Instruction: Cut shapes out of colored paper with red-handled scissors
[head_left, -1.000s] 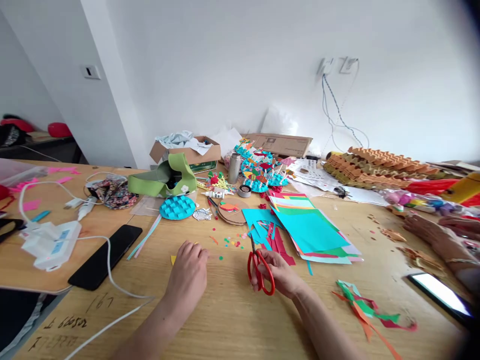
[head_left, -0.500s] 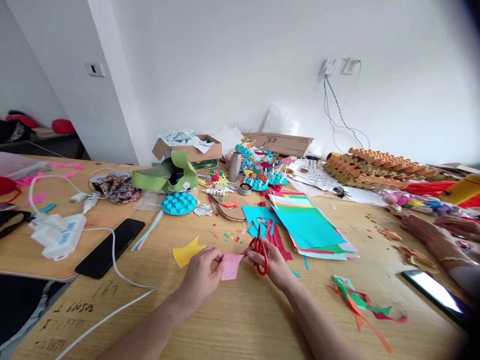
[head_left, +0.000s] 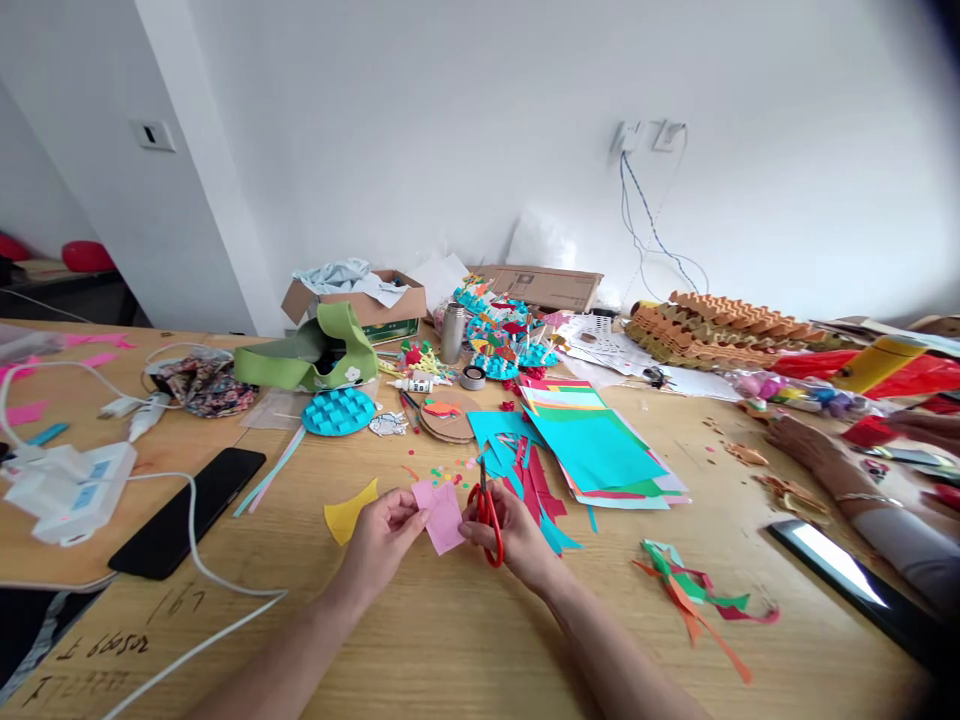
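Note:
Between finger and thumb, my left hand (head_left: 388, 528) pinches the left edge of a small piece of pink paper (head_left: 442, 518), held just above the table. My right hand (head_left: 511, 532) is closed around red-handled scissors (head_left: 490, 525), blades pointing up and away; its fingertips also touch the paper's right edge. A yellow paper scrap (head_left: 349, 512) lies just beyond my left hand. Past the scissors are blue paper cuttings (head_left: 495, 440) and dark red paper strips (head_left: 541, 482). Small coloured dots (head_left: 454, 475) are scattered behind the pink paper.
Coloured sheets (head_left: 600, 455) are stacked to the right, with green and orange scraps (head_left: 686, 590) nearer. At far right another person's hand (head_left: 802, 450) rests by a phone (head_left: 847, 580). Leftward lie a black phone (head_left: 187, 510), a white cable (head_left: 196, 550) and a power strip (head_left: 82, 490).
The pink paper has turned and now shows a larger, tilted shape between my hands. My view has swung slightly right, so things appear further left.

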